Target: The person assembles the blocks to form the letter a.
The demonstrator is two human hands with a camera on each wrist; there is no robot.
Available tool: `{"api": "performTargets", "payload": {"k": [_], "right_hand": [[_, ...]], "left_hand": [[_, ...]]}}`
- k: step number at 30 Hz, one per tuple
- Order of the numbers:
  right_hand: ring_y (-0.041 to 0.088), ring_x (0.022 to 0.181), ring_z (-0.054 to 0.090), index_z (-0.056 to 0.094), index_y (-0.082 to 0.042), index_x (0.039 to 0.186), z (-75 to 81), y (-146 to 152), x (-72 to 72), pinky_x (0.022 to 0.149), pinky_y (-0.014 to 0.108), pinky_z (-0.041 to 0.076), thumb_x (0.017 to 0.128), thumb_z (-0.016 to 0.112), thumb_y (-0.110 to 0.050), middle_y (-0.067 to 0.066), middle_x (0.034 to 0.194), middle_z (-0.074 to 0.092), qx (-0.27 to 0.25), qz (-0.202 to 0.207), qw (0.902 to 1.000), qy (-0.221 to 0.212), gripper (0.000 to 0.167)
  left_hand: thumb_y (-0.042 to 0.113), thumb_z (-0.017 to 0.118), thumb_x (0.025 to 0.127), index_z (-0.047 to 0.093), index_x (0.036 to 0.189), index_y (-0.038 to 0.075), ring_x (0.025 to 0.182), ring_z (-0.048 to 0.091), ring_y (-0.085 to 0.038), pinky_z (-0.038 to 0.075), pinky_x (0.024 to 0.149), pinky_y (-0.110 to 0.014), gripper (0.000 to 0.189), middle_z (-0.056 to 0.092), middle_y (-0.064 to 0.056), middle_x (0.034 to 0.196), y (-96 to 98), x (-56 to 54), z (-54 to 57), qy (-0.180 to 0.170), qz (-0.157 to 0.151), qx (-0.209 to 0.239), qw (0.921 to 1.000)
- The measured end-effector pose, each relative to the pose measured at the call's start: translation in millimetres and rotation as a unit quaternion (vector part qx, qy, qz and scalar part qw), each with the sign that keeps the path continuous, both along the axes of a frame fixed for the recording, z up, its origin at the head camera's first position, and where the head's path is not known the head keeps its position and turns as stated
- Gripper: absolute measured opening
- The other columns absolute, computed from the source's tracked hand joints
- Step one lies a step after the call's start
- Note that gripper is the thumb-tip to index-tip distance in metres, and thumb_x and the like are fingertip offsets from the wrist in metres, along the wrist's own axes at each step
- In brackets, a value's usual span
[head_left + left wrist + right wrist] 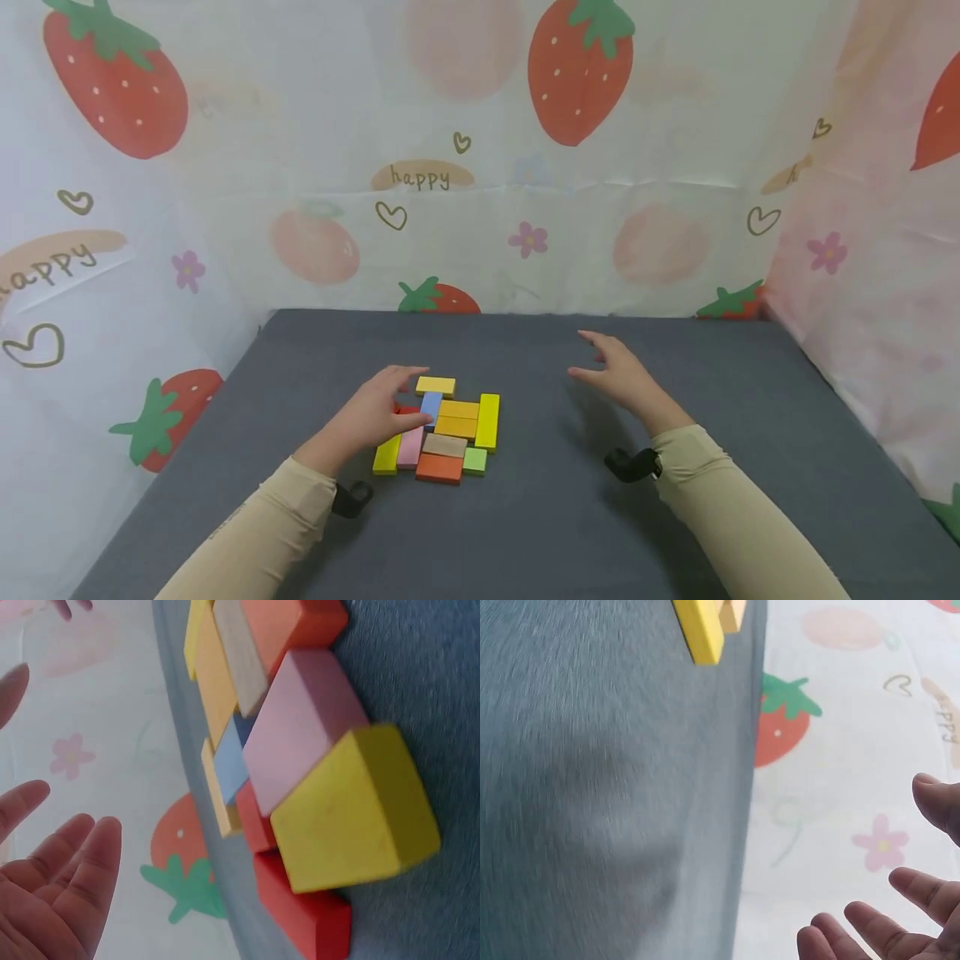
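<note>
Several coloured wooden blocks lie flat, packed together on the dark grey table left of centre in the head view. My left hand hovers over the left side of the group, thumb and fingers spread apart, partly hiding the red blocks. Beneath it are a yellow block, a pink block and a blue block. A pale yellow block sits at the far end. My right hand is held above the table, well right of the blocks, its fingers loosely extended and holding nothing.
At the group's right edge stands a long yellow block, with a green block and an orange-red block at the near side. A strawberry-print curtain borders the grey table at the back and sides.
</note>
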State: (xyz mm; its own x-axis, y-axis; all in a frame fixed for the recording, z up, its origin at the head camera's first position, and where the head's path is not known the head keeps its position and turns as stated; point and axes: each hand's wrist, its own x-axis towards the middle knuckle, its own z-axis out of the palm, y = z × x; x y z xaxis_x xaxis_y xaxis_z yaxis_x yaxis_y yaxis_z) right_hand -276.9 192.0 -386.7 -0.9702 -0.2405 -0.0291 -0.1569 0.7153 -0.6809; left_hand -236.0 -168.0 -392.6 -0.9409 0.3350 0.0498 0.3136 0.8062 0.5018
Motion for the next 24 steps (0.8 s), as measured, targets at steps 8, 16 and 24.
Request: {"api": "performTargets", "payload": {"k": [8, 16, 24], "right_hand": [[0.04, 0.133, 0.047, 0.029, -0.011, 0.153, -13.9, -29, -8.1, 0.101, 0.054, 0.044, 0.095, 0.064, -0.025, 0.02, 0.155, 0.032, -0.044, -0.01, 0.9984, -0.035, 0.069], [0.038, 0.13, 0.048, 0.035, -0.012, 0.15, -26.5, -60, -9.7, 0.1, 0.052, 0.045, 0.093, 0.066, -0.025, 0.017, 0.151, 0.041, -0.059, -0.022, 0.9959, -0.065, 0.066], [0.036, 0.13, 0.05, 0.041, -0.014, 0.148, -41.3, -79, -12.3, 0.102, 0.051, 0.045, 0.091, 0.068, -0.026, 0.014, 0.147, 0.047, -0.081, -0.03, 0.9918, -0.094, 0.064]], "left_hand": [[0.025, 0.077, 0.084, 0.057, 0.133, 0.008, 0.111, 0.061, -0.028, 0.054, 0.09, -0.042, 0.055, 0.057, -0.014, 0.128, 13.8, 0.8, -9.4, -0.034, -0.034, 0.028, 0.9985], [0.027, 0.078, 0.083, 0.062, 0.126, 0.01, 0.106, 0.062, -0.024, 0.054, 0.088, -0.038, 0.049, 0.061, -0.008, 0.125, 27.8, 5.2, -22.0, -0.052, -0.044, 0.041, 0.9969], [0.024, 0.077, 0.084, 0.066, 0.12, 0.01, 0.101, 0.064, -0.02, 0.055, 0.088, -0.038, 0.04, 0.066, -0.004, 0.117, 37.7, 8.1, -30.6, -0.072, -0.055, 0.054, 0.9944]]}}
